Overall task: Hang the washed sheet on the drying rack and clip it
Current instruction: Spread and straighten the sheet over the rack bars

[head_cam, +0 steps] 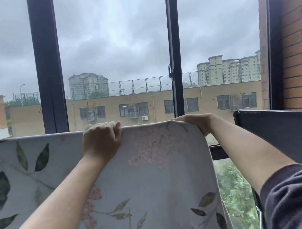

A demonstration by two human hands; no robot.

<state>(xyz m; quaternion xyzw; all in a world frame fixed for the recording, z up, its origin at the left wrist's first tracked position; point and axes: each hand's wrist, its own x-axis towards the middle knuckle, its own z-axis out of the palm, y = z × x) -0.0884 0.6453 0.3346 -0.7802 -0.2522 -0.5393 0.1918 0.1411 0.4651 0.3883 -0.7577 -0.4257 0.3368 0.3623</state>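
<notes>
Head view. The sheet [152, 170] hangs over a horizontal rail that it hides, filling the lower left and centre of the frame. Its top fold runs left to right, and its free side edge drops at lower right.

The left hand [101, 138], at centre, is curled over the fold and grips the cloth. The right hand [196, 121], right of centre, lies flat and pinches the top corner, so it is the nearer to the free edge.

The dark rack frame [278, 125] stands further right. No clip is visible. The long axis lies across the frame, and the drape points down.
</notes>
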